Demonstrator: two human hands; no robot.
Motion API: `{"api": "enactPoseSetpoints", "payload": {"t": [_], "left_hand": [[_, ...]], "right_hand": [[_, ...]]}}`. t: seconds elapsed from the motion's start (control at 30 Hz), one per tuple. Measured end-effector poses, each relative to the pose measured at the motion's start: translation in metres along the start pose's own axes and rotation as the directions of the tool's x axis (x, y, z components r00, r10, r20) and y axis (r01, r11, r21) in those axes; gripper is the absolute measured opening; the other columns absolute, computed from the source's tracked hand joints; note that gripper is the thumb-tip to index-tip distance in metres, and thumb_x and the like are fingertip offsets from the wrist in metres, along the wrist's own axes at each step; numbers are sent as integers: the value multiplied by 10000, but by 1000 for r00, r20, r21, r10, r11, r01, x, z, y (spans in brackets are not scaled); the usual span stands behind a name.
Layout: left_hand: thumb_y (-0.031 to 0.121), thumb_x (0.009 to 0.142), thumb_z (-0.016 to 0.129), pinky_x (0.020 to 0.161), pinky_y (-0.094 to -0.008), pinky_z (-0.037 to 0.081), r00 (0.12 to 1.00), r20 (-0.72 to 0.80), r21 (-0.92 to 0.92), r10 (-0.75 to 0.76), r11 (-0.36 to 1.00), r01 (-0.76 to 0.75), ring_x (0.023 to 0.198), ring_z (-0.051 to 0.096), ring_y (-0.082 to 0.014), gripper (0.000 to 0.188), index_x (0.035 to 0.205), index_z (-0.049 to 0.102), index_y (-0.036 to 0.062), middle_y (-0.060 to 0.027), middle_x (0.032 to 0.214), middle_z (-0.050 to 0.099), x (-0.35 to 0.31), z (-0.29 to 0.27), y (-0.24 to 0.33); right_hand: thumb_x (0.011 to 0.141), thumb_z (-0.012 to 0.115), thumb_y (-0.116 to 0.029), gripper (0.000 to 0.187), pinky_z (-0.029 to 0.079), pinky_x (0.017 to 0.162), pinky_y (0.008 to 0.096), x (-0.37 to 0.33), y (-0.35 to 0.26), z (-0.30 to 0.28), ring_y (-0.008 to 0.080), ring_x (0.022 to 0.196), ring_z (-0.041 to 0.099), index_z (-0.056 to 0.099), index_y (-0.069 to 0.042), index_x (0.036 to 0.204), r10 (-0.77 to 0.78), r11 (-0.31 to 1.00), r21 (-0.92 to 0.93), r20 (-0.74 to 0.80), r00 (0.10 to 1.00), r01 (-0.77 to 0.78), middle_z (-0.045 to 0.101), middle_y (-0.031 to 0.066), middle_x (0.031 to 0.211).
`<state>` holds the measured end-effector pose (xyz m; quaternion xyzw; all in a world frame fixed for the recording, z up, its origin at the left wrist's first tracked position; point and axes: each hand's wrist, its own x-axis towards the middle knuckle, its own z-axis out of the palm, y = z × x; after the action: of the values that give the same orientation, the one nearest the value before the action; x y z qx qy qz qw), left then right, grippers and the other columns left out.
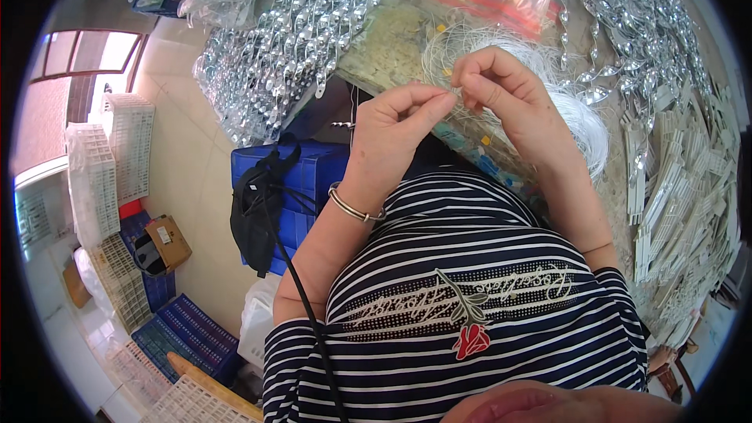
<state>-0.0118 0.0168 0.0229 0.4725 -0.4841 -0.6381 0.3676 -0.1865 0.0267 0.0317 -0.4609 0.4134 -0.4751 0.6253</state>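
Two fingertip pinches: left hand point(395, 129) and right hand point(513, 102) seemingly grip one thin thread point(457, 92) between them, over the desk point(392, 41); probably light, flexible, best held near its end.

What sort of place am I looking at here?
Probably a small workshop for hand assembly, judging by the heaped, twisted, shiny silver strips, the loose coil of thin white strands near the person's hands, and the stacked white plastic lattice crates at left.
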Motion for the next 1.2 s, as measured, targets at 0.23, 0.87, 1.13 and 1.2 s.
{"api": "enactPoseSetpoints", "payload": {"t": [0.23, 0.87, 1.13, 1.2], "left_hand": [[63, 814, 666, 746, -193, 434, 996, 85, 5, 35, 999, -36, 705, 518, -30, 103, 888, 679, -8, 19, 760, 618, 2, -3, -1], [61, 826, 645, 674, -185, 457, 975, 218, 92, -48, 995, 28, 691, 585, -66, 150, 952, 680, -14, -25, 772, 663, 5, -1, 5], [-4, 812, 633, 813, -225, 483, 923, 375, 103, -86, 993, 51, 895, 625, -112, 325, 1136, 603, -3, -66, 994, 665, 4, -14, -5], [0, 809, 638, 808, -222, 479, 919, 380, 180, -110, 983, 44, 886, 621, -105, 324, 1132, 609, 5, -60, 1001, 664, 4, -20, -13]], "right_hand": [[941, 490, -167, 69, 325, 554, 166, 0, -5, 0, 42, 631, 442, 496, -101, 922, 70, 979, 192, 23, 997, -73, 541, -15, 776], [955, 456, -153, 74, 324, 537, 186, 1, -16, -25, 55, 595, 404, 465, -94, 912, -84, 993, 74, -117, 990, 94, 455, -27, 700], [957, 449, -135, 73, 315, 549, 198, -4, -38, -43, 55, 600, 370, 442, -92, 899, -143, 954, 230, -211, 967, 192, 437, -18, 724], [957, 447, -132, 63, 315, 550, 198, -5, -41, -53, 55, 602, 365, 446, -90, 910, -203, 938, 236, -221, 954, 254, 433, -17, 727]]}}
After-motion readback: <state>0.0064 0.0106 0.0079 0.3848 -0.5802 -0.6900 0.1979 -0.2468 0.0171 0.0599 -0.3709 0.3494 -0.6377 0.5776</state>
